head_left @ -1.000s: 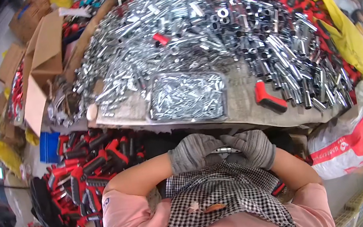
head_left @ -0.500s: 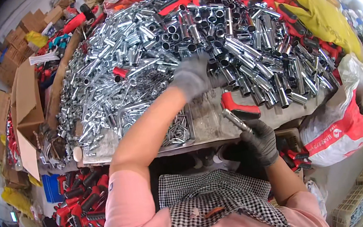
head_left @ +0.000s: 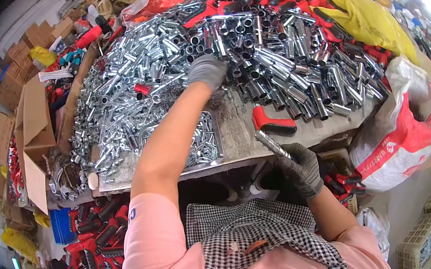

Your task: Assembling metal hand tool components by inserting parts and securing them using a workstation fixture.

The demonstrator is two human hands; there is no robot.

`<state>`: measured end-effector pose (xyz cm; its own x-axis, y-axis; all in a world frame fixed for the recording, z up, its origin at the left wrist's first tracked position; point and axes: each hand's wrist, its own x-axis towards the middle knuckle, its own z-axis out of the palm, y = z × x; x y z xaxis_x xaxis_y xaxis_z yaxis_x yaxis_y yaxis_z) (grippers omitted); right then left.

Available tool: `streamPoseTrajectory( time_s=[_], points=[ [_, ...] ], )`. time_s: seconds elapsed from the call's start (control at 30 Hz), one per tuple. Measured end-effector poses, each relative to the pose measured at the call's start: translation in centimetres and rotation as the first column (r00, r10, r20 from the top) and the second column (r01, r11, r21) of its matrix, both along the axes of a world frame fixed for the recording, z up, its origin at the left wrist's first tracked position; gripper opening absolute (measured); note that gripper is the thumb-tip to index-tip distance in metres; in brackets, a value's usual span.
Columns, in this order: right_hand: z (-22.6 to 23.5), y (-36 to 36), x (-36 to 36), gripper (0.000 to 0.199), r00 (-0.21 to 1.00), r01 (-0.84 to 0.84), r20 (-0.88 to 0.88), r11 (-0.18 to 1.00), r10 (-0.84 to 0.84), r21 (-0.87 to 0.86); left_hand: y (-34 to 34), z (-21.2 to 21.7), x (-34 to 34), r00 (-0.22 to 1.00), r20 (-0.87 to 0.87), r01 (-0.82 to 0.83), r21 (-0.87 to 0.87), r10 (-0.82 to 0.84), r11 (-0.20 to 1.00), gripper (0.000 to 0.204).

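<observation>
Left hand [head_left: 208,71] fingertips buried in metal tubes [head_left: 272,63], grip unclear; right hand [head_left: 300,166] fist around a half-hidden tube [head_left: 271,144] at the bench [head_left: 237,131] edge.

Left hand [head_left: 208,71]: wore a grey glove, over the silver tube pile [head_left: 246,45].
Right hand [head_left: 301,167]: wore a dark grey glove, at the pile's near side.
Metal rod [head_left: 271,145]: was shiny silver.
Handle [head_left: 273,122]: was red with black, beside the pile.
Apron [head_left: 254,238]: was black-and-white checked.
Sleeves [head_left: 147,252]: were pink.
Sack [head_left: 404,133]: was white and red, right of the pile.
Cloth [head_left: 359,10]: was yellow, behind the pile.
</observation>
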<state>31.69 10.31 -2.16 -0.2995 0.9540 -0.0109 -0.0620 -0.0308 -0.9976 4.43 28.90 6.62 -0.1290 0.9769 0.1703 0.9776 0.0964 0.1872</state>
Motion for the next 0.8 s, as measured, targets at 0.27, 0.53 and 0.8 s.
streamPoseTrajectory(
  time_s=[0.27, 0.53, 0.8],
  points=[
    [0.1, -1.7, -0.6, 0.037, 0.998, -0.057, 0.014, 0.997, 0.056, 0.057, -14.5, -3.9, -1.0, -0.511, 0.855, 0.238, 0.241, -0.090, 0.941, 0.036],
    [-0.1, -4.1, -3.5, 0.036, 0.990, -0.135, -0.036, 0.991, 0.134, -0.025, -20.7, -5.3, -1.5, -0.711, 0.687, 0.014, 0.226, -0.150, 0.974, 0.035],
    [-0.3, -4.3, -4.1, 0.031, 0.961, -0.119, 0.275, 0.952, 0.038, 0.284, -23.5, -4.6, -3.4, -0.514, 0.772, -0.179, 0.329, -0.373, 0.927, 0.062]
  ],
)
